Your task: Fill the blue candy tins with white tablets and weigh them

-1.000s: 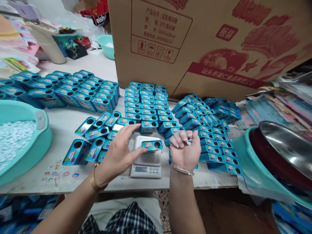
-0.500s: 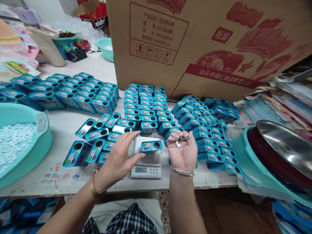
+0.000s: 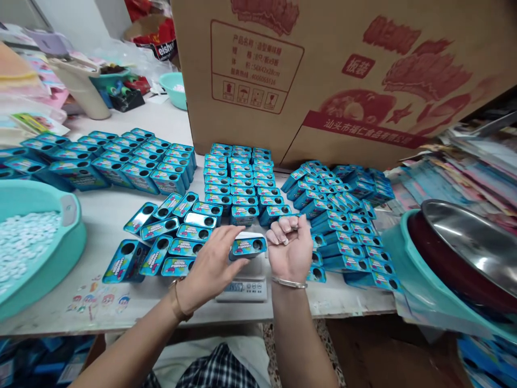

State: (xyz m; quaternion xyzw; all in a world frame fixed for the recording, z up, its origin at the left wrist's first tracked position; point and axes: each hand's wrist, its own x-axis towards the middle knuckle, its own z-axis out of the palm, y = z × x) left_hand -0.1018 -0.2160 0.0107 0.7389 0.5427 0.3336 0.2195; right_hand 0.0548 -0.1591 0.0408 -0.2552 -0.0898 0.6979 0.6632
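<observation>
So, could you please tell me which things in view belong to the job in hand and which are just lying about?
Likely part of the job:
- single blue box by the left hand
- digital scale
- other blue boxes
- white pellets in the green basin

Seemingly just lying about:
- cardboard carton
- steel bowl
- cream tumbler

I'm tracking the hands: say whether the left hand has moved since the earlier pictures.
Yes; the left hand has moved rightward, judged against the scale.
</observation>
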